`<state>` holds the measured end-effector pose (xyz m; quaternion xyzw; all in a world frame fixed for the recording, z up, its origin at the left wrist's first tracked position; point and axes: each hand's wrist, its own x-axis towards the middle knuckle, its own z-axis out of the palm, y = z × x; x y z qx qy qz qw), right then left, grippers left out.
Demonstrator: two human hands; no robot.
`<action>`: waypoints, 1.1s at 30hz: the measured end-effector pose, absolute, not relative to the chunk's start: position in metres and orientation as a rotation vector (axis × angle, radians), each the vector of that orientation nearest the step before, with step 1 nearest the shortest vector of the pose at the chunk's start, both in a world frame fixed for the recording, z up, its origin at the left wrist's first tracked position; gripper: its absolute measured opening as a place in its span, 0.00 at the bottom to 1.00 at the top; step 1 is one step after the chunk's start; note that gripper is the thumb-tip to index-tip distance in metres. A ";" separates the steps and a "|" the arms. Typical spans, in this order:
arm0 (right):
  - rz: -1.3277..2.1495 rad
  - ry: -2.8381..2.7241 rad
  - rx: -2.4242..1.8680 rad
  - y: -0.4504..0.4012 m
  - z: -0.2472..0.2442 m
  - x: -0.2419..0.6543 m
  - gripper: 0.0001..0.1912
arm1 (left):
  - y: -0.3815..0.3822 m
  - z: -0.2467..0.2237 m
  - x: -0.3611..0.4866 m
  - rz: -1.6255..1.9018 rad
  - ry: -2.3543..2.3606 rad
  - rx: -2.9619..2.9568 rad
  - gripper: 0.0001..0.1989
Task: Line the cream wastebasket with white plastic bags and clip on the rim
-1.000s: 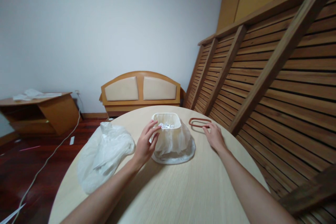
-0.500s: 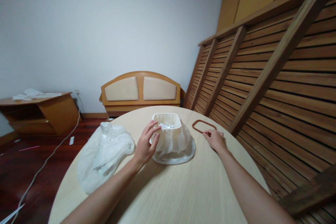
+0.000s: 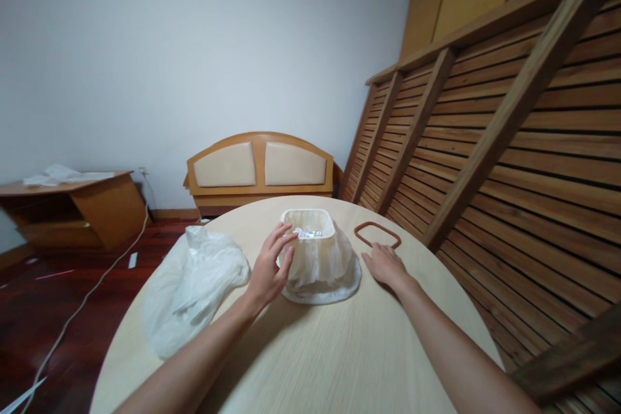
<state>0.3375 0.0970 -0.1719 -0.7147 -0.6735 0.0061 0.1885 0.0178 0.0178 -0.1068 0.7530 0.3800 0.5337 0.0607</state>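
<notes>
In the middle of the round table stands a small white bin point(image 3: 317, 265), lined with a thin plastic bag whose edge hangs down around it. Some shiny crumpled bits point(image 3: 308, 233) lie inside. My left hand point(image 3: 272, 266) rests at the bin's left rim, fingers apart, holding nothing. My right hand point(image 3: 387, 265) lies low over the table beside a brown rounded rectangular ring point(image 3: 377, 226). Its fingers are spread, and the fingertips are at the ring's near edge; whether they touch it I cannot tell. The ring lies flat on the tabletop.
A crumpled white plastic bag point(image 3: 204, 278) lies on the table point(image 3: 339, 356) at the left. Slatted wooden panels point(image 3: 548, 168) lean along the right side. Behind stands a headboard point(image 3: 259, 165); a low desk point(image 3: 87, 207) is at left. A cable point(image 3: 92, 291) runs over the floor.
My right hand has let go of the brown ring and drawn slightly back and left, its fingers spreading. The left hand and the bin have stayed put.
</notes>
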 end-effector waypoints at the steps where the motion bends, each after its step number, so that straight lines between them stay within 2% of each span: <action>1: 0.020 -1.916 -2.006 0.097 -0.173 0.335 0.25 | 0.018 -0.107 0.018 1.617 1.148 2.279 0.15; 15: 0.048 -1.855 -2.097 0.113 -0.180 0.334 0.39 | 0.015 -0.104 0.017 1.586 1.159 2.301 0.15; 23: 0.120 -1.856 -2.116 0.119 -0.182 0.338 0.35 | 0.019 -0.107 0.015 1.590 1.164 2.355 0.16; 27: 0.087 -1.821 -2.040 0.118 -0.173 0.335 0.33 | 0.020 -0.109 0.011 1.554 1.166 2.467 0.19; 33: -0.044 -1.819 -1.735 0.091 -0.128 0.316 0.21 | 0.025 -0.108 0.003 1.484 1.135 2.689 0.25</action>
